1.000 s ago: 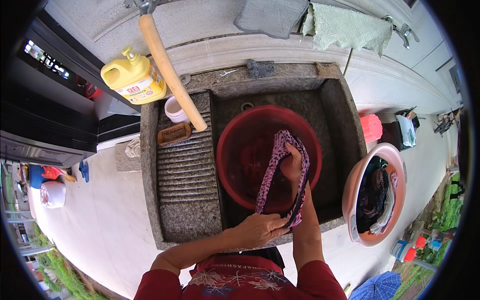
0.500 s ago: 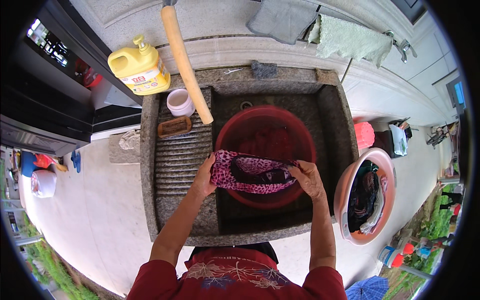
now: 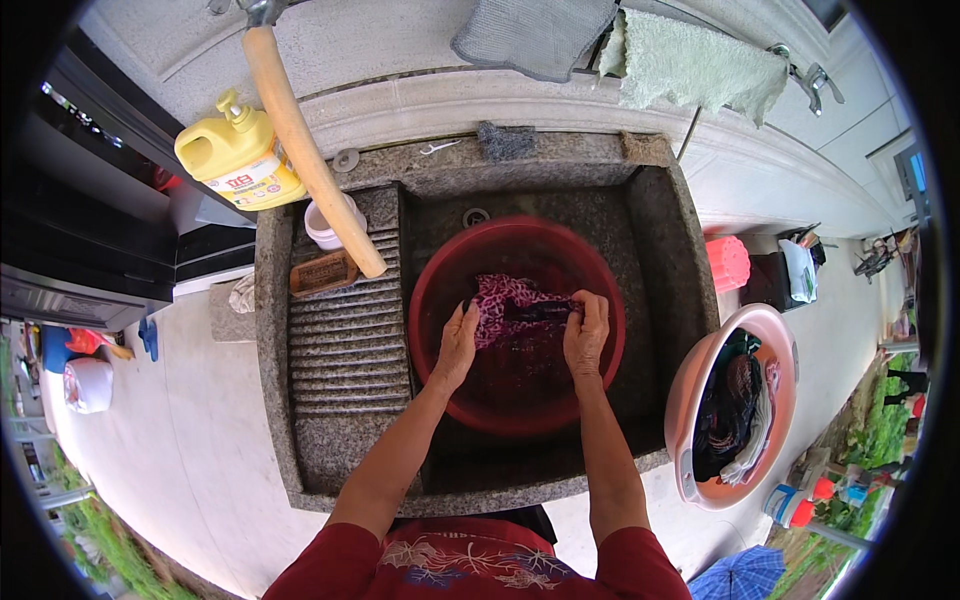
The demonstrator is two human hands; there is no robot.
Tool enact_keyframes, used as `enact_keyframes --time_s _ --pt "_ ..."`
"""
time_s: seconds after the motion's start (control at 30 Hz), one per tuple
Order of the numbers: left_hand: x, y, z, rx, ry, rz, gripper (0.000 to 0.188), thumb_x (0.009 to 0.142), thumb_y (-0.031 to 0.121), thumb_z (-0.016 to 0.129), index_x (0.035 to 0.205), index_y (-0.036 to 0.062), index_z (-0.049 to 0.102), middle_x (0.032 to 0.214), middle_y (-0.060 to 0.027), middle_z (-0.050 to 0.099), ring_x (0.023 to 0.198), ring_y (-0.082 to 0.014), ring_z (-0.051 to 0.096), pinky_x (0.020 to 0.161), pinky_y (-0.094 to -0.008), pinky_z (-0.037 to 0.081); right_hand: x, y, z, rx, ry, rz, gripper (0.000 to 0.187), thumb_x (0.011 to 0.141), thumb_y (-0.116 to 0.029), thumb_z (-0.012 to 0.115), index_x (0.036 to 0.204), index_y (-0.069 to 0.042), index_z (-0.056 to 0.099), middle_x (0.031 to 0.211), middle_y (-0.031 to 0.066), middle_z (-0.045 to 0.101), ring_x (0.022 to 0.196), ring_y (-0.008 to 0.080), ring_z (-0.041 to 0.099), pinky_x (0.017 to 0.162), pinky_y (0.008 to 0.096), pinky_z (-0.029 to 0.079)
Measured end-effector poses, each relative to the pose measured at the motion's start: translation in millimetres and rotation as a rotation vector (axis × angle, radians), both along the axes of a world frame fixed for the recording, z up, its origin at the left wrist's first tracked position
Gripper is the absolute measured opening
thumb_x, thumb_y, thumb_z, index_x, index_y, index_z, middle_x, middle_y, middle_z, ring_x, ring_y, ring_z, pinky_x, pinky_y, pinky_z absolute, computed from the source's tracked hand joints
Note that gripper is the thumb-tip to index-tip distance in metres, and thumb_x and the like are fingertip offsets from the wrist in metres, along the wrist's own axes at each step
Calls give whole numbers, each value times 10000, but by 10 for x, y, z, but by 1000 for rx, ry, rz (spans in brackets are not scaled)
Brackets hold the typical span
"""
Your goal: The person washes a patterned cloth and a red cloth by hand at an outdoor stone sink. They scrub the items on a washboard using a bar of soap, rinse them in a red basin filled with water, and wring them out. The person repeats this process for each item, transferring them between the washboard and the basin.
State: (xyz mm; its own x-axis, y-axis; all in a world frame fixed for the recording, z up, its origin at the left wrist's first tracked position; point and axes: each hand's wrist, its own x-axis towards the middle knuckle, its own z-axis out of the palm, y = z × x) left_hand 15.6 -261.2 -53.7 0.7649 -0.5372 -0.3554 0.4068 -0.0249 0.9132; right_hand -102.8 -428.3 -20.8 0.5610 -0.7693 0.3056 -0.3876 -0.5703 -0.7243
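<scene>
Both of my hands grip a wet-looking pink and black leopard-print cloth garment [image 3: 508, 312], stretched between them inside a red basin [image 3: 425, 375]. My left hand [image 3: 457, 345] pinches its left end, and my right hand [image 3: 588, 330] is closed on its dark right end. Below the cloth the basin holds dark reddish contents, too dim to make out clearly. The basin stands in the deep part of a grey stone sink [image 3: 660, 220].
Left of the basin is a ribbed washboard slab [image 3: 350, 345] with a wooden brush [image 3: 323, 272] and a white tub [image 3: 322, 228]. A tan hose [image 3: 310, 160] hangs over it near a yellow jug [image 3: 240, 155]. A pink basin of clothes [image 3: 690, 400] stands at right.
My hands have lowered the leopard-print garment from above the basin's near rim forward into the basin and drawn closer together. The whole view has shifted slightly.
</scene>
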Motion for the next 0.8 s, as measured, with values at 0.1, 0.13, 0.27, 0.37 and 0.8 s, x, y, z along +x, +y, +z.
enact_keyframes --time_s 0.1,0.13,0.27,0.37,0.8 --pt "-318 -74 -470 345 -208 -228 504 959 411 418 1263 11 466 1121 -155 617 1067 -279 570 925 -365 416 -72 228 -743 -58 208 51 306 721 37 589 991 -107 566 960 125 513 917 336 540 749 441 480" --pt "-391 -18 -682 488 -279 -290 511 953 412 409 1266 10 453 1135 -188 607 1080 -326 562 928 -395 415 -73 370 -897 -130 327 71 272 731 -2 592 973 -123 566 971 125 507 916 345 530 752 461 481" --pt "-314 6 -845 663 -321 -648 539 926 394 396 1317 23 388 1204 -272 539 1107 -438 512 940 -484 392 -275 504 -1021 -221 704 291 246 785 -42 514 1009 -126 573 980 137 512 949 352 526 774 490 459" --pt "-327 78 -726 706 -360 -682 541 908 415 443 1301 47 389 1118 -250 599 1049 -405 569 915 -461 415 -249 378 -592 52 1014 515 224 786 -24 514 985 -103 583 902 105 563 860 283 563 754 418 465" --pt "-74 -38 838 353 -595 -164 476 732 511 705 965 111 595 816 -92 661 808 -310 637 735 -397 480 16 -472 1576 189 -402 -12 167 860 32 476 978 -34 572 819 -50 508 731 34 443 659 185 366"
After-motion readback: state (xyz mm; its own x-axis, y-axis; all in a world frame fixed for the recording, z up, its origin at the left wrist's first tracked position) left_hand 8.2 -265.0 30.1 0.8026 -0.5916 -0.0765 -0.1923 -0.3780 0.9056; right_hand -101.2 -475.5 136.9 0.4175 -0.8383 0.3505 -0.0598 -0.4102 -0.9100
